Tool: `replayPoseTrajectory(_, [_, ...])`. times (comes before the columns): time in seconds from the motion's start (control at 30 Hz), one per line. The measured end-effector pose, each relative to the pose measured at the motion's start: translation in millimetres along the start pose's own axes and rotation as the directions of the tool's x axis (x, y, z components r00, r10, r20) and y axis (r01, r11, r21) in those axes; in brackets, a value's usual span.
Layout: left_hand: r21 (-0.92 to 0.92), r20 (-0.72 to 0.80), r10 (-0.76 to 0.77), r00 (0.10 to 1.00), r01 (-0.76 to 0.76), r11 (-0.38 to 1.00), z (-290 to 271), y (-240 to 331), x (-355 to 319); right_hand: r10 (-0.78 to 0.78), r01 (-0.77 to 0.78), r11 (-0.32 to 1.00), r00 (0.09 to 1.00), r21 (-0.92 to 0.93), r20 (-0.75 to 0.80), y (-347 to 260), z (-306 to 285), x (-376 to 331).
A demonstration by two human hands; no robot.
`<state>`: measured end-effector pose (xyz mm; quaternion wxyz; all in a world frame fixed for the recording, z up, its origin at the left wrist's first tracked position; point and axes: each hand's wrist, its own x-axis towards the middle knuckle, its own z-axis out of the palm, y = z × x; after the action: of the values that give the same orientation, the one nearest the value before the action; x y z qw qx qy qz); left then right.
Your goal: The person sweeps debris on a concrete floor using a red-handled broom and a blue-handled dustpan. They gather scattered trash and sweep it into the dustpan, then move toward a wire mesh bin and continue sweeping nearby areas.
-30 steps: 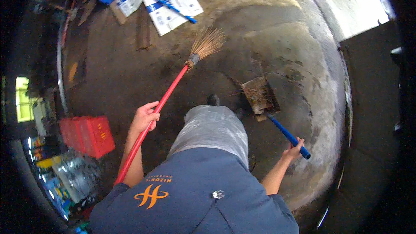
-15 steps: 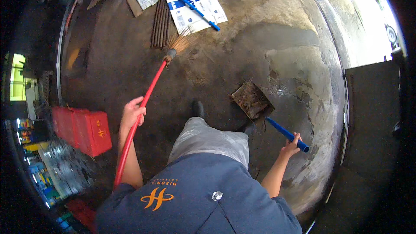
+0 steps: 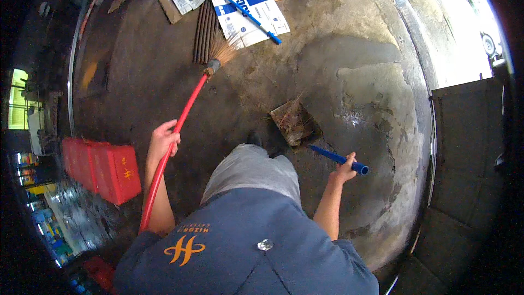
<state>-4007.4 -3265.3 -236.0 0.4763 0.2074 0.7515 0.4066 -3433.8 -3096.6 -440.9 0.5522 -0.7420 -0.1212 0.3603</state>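
Note:
My left hand [image 3: 163, 139] is wrapped round the red handle of a stick broom [image 3: 188, 109]. Its thin brown bristles [image 3: 222, 50] fan out at the far end, close to the floor beside the white printed cardboard. On the right, my right hand [image 3: 343, 170] grips the blue pipe handle [image 3: 326, 154] of a dustpan [image 3: 280, 130]. The pan is low over the floor just ahead of my legs, and whether it touches the floor I cannot tell. Dry twigs and brown litter [image 3: 297, 116] lie in it.
Flattened white and blue cardboard [image 3: 267, 22] lies at the far side with a blue pole [image 3: 248, 16] across it. Dark ribbed strips [image 3: 202, 35] lie beside it. Red boxes [image 3: 117, 172] stand at the left. A dark panel [image 3: 466, 136] borders the right, near a bright opening.
My right hand and the dustpan have moved left, bringing the pan in front of my legs. My left hand still holds the broom, which has barely shifted.

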Motion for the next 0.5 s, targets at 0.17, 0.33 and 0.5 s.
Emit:
replayPoseTrajectory(0.17, [-0.022,0.025,-0.04,0.999,0.041,0.999,-5.4,12.4,3.4,-0.045,0.052,0.997,0.991,0.053,-0.125,20.9,35.6,-55.1])
replayPoseTrajectory(0.33, [0.063,0.093,-0.03,0.995,0.024,0.998,-30.4,25.2,66.7,-0.018,0.014,1.0,0.99,-0.026,-0.137,33.4,50.8,-85.7])
replayPoseTrajectory(0.5, [0.056,0.247,-0.051,0.968,0.038,0.998,-57.3,36.2,190.9,-0.077,0.041,0.983,0.977,-0.18,-0.197,66.5,92.0,-114.6])
